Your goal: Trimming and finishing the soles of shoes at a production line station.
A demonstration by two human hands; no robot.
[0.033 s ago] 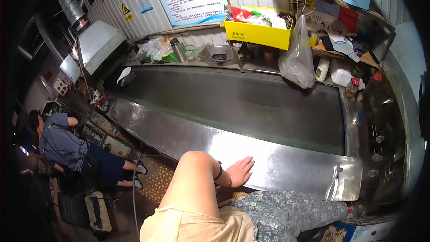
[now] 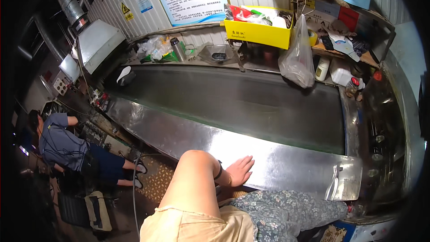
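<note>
My left hand (image 2: 239, 171) lies palm down on the near edge of a shiny metal ledge (image 2: 286, 161), fingers stretched out and nothing in them. My left elbow is bent outward, and a dark band and a thin bracelet circle the wrist. Beyond the ledge runs a wide dark belt-like surface (image 2: 251, 103). A small black-and-white item (image 2: 125, 76), its kind unclear, rests at the far left of that surface. Grey floral cloth (image 2: 286, 210) covers the area below and right of my hand. My right hand does not show.
A yellow box (image 2: 257, 33) of mixed items stands behind the dark surface. Beside it hangs a filled plastic bag (image 2: 299, 60). A steel flask (image 2: 178, 50) stands at the back left, below a metal hood (image 2: 101, 45). Another person (image 2: 67, 139) stands at far left.
</note>
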